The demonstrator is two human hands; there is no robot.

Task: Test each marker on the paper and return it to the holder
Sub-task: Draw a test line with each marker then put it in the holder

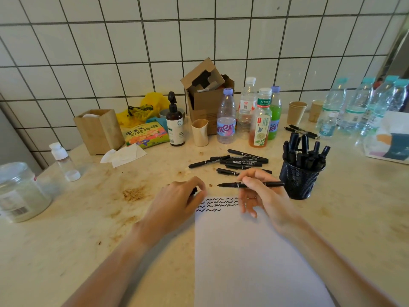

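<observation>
A white sheet of paper (250, 251) lies on the counter, with rows of black squiggles along its top edge. My right hand (261, 196) pinches a black marker (228, 185) held level above the paper, its uncapped tip pointing left. My left hand (179, 196) is curled round a small black cap (194, 191) at the paper's top left corner. Several black markers (234, 162) lie loose on the counter behind my hands. A black mesh holder (298, 180) at the right stands full of several upright markers.
Bottles (226, 117), paper cups (199, 132), a cardboard box (205, 94) and a spray bottle (174, 122) line the tiled wall. A wooden box (99, 129), tissue (124, 155) and a glass jar (20, 191) sit at the left. Water bottles (354, 107) stand far right.
</observation>
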